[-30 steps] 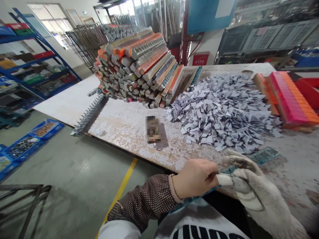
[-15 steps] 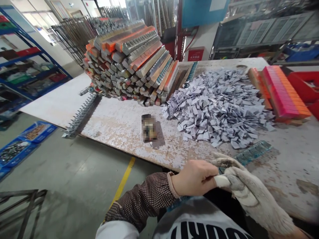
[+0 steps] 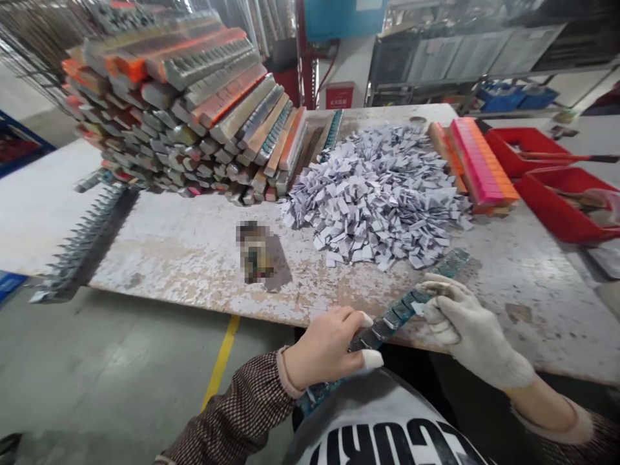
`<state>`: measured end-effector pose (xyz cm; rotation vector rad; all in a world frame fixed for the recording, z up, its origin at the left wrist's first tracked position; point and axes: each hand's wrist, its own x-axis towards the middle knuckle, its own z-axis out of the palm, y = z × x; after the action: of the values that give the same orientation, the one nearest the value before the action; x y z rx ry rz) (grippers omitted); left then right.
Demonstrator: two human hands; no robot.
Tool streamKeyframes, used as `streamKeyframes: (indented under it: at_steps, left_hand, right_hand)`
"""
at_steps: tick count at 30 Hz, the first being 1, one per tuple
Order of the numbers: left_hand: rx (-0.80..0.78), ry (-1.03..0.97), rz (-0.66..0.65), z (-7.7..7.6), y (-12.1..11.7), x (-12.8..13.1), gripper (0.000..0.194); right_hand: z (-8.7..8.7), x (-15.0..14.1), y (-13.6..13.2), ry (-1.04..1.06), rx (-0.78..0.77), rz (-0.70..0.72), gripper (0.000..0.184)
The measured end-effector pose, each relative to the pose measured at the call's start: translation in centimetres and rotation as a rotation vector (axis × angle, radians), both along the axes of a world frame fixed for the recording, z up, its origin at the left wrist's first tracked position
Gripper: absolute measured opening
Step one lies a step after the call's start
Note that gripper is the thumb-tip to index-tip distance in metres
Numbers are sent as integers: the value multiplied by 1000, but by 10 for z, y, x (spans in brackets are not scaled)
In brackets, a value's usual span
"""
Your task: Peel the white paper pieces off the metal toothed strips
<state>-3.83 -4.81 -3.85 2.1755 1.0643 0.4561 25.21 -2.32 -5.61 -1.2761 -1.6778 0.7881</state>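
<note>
A long bar (image 3: pixel 397 311) with a blue-green, notched top slants from my lap across the table's front edge. My left hand (image 3: pixel 334 342) is bare apart from white covers on thumb and index finger. Those two fingers are spread on either side of the bar; I cannot tell how firmly they touch it, and the other fingers are partly hidden. In a white glove, my right hand (image 3: pixel 465 329) pinches a small white piece (image 3: pixel 418 309) at the bar's notches. Beyond the bar's far end lies a heap of small flat whitish pieces (image 3: pixel 378 194).
A tall stack of bars (image 3: pixel 188 129) stands at back left, and a spiky metal bar (image 3: pixel 84 239) overhangs the edge. A pixelated object (image 3: pixel 254 253) sits mid-table. Pink-and-orange blocks (image 3: pixel 484 165) and red bins (image 3: pixel 562 210) are on the right.
My hands, together before, are now apart. The left has come over the bar, and the right has opened a gap to its right with a white piece pinched. The view has swung right.
</note>
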Motion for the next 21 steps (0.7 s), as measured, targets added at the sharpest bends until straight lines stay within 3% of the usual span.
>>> streamKeyframes:
  at_steps: [4, 6, 13, 21]
  left_hand:
    - [-46, 78, -54, -5, -6, 1, 46]
    - [-65, 98, -57, -6, -6, 3, 43]
    - [-113, 76, -49, -6, -4, 3, 45]
    - [-139, 21, -38, -12, -4, 5, 46]
  right_hand:
    - [-8, -4, -2, -490, 391, 101, 18]
    - [-6, -11, -3, -605, 475, 137, 12]
    - [-2, -27, 1, -725, 450, 229, 9]
    - [-13, -25, 7, -748, 478, 275, 10]
